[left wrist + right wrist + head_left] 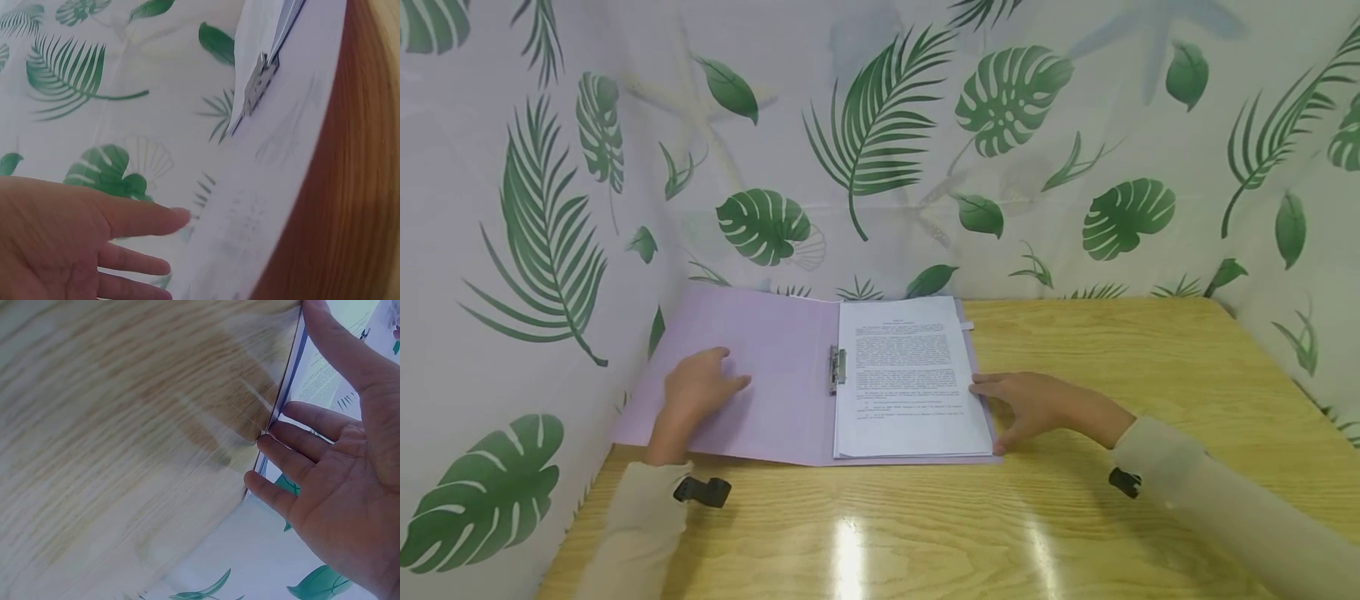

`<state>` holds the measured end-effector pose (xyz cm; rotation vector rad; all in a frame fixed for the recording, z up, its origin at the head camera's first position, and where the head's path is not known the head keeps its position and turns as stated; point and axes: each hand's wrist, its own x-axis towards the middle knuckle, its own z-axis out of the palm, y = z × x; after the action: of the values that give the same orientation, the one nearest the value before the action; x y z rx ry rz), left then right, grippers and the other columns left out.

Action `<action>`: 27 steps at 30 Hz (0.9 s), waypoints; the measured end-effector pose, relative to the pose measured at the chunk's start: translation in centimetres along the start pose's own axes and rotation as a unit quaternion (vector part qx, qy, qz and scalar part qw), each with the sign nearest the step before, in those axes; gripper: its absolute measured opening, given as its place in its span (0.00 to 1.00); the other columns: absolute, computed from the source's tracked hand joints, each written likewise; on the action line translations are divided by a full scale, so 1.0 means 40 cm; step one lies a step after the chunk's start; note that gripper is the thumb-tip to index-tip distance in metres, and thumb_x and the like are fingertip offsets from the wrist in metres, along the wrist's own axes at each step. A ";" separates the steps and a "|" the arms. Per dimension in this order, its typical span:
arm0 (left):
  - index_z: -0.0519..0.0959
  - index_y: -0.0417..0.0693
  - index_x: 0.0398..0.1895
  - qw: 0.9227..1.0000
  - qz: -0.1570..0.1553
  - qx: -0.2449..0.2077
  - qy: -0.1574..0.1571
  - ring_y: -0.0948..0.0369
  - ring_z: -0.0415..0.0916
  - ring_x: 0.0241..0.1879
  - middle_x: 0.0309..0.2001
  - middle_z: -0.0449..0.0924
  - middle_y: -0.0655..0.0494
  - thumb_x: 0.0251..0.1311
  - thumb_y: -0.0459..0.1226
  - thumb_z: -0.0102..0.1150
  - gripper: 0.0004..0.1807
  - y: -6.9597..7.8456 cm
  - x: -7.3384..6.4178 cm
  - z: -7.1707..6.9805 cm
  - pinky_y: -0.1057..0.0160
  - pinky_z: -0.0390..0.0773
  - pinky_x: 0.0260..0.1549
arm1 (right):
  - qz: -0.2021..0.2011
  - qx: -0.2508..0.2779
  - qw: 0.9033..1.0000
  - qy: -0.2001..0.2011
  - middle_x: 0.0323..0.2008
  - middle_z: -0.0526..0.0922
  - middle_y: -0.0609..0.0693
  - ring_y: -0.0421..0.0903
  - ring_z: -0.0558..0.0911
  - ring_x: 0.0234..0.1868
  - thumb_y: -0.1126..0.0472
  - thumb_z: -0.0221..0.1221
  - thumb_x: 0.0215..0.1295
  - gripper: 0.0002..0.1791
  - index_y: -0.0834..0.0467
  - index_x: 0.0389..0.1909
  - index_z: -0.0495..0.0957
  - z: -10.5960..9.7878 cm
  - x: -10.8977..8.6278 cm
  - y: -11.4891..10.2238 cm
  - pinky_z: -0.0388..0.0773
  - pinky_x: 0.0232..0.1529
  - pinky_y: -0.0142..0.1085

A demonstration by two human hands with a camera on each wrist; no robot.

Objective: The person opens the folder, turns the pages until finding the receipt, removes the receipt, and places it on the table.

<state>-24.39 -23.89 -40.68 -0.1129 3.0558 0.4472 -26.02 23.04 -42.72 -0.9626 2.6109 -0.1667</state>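
Observation:
A light purple folder [775, 350] lies spread out on the table, its cover turned to the left. On its right half sits a stack of printed sheets [910, 375], beside a metal clip [837, 369] near the spine. My left hand [700, 383] is over the cover with its fingers loosely extended and nothing in them. At the right edge of the stack and folder is my right hand [1033, 404]; its thumb is near the lower corner. In the right wrist view, the fingertips [269, 447] of that hand touch the edge, fingers spread and mostly straight.
The wooden table [1112, 350] extends to the right and in front of the folder. A white cloth [1045, 192] printed with green leaves hangs behind it and along both sides. A small white tab [967, 326] sticks out from the folder's right edge.

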 end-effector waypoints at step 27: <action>0.67 0.40 0.74 0.927 0.373 -0.035 -0.025 0.39 0.61 0.75 0.77 0.62 0.40 0.68 0.50 0.63 0.38 0.290 -0.043 0.168 0.39 0.64 0.73 | 0.003 0.048 0.999 0.008 0.75 0.64 0.67 0.67 0.64 0.75 0.40 0.73 0.54 0.53 0.68 0.72 0.66 0.001 -0.003 0.003 0.65 0.73 0.60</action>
<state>-23.34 -10.76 -43.70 1.0669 2.9159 0.5650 -26.01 23.20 -42.75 -0.9251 2.5942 -0.2970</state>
